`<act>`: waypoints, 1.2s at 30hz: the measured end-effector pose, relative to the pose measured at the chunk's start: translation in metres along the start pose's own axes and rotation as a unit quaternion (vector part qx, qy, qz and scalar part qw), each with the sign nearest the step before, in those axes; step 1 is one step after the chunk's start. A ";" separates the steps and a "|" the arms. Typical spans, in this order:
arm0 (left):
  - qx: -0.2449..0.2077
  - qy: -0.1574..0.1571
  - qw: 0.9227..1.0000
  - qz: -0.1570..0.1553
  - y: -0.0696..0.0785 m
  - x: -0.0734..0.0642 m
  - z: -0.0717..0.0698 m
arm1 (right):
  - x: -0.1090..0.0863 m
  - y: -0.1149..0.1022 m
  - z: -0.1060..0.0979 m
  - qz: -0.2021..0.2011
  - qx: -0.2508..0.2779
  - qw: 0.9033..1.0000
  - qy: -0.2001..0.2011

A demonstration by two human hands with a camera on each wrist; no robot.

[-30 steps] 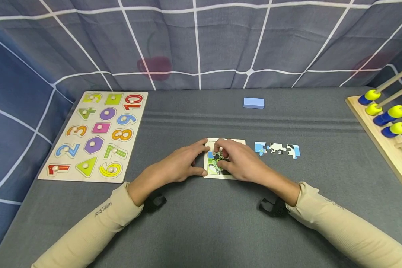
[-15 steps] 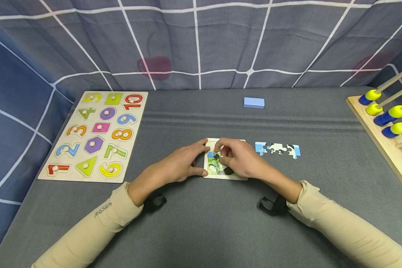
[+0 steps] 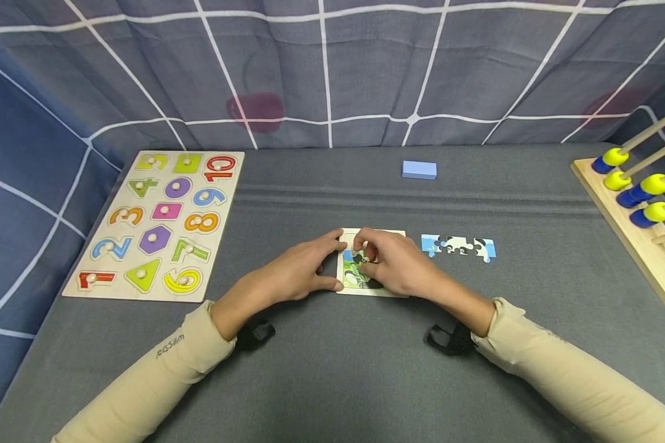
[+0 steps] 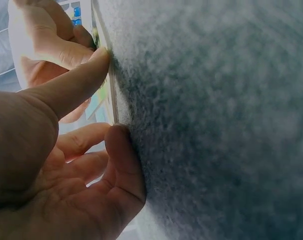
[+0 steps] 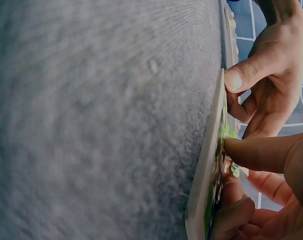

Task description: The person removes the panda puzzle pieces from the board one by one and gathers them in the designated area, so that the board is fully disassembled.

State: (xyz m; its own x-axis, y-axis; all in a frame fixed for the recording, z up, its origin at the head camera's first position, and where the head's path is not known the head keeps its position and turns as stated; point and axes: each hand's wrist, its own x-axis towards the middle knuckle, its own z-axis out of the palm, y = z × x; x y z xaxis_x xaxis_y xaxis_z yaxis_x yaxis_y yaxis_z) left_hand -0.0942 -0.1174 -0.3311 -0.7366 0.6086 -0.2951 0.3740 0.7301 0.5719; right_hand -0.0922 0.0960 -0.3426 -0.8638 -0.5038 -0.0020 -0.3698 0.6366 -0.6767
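Observation:
A small panda jigsaw board [image 3: 372, 292] with a pale wooden rim lies on the grey cloth between the hands. My left hand [image 3: 299, 269] holds its left side, thumb at the near corner and fingers at the far corner. Over the board's picture, my right hand [image 3: 403, 263] pinches a small puzzle piece [image 5: 236, 171] between thumb and fingers, low against the surface. Its fingers cover much of the piece and of the board's right part. Just right of the board, several loose panda puzzle pieces [image 3: 457, 245] lie in a row.
A number-and-shape peg board [image 3: 163, 221] lies at the left. Behind the jigsaw sits a blue block [image 3: 419, 170]. At the right stands a wooden bead rack [image 3: 637, 227] with slanted rods. A checked curtain [image 3: 332, 74] hangs along the back edge.
The right hand's thumb and fingers shift slightly over the board, a little right and then back left, still pinching. My left hand keeps its place at the board's edge.

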 end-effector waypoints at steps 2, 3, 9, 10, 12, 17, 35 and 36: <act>-0.001 -0.002 1.000 0.002 0.000 0.000 0.000 | 0.000 -0.001 0.000 0.000 -0.002 1.000 0.000; -0.001 -0.002 1.000 0.002 0.001 0.000 0.000 | 0.000 -0.001 0.000 0.000 -0.002 1.000 0.000; 0.007 0.012 1.000 -0.009 0.004 0.000 0.000 | 0.000 0.000 0.002 -0.012 0.001 1.000 0.000; 0.012 0.017 1.000 -0.008 0.004 0.000 0.001 | 0.000 0.000 0.002 -0.015 0.003 1.000 -0.001; 0.020 0.024 0.999 -0.012 0.005 0.001 0.002 | 0.000 0.002 0.001 -0.022 0.013 1.000 -0.004; 0.023 0.039 0.999 -0.019 0.007 0.003 0.005 | 0.000 0.006 -0.003 -0.023 0.079 0.996 -0.020; 0.013 0.050 0.998 -0.026 0.008 0.004 0.005 | -0.001 0.012 -0.010 -0.012 0.178 0.983 -0.033; 0.012 0.051 0.998 -0.026 0.007 0.003 0.005 | -0.002 0.013 -0.010 -0.010 0.179 0.983 -0.033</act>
State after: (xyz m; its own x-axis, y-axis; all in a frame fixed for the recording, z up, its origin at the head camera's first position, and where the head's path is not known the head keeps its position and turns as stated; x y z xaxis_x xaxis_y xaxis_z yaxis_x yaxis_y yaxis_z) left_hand -0.0910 -0.1083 -0.3319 -0.8085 0.5354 -0.2442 0.3458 0.7680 0.5390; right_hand -0.0985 0.1113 -0.3435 -0.8293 -0.5582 -0.0262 -0.2317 0.3861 -0.8929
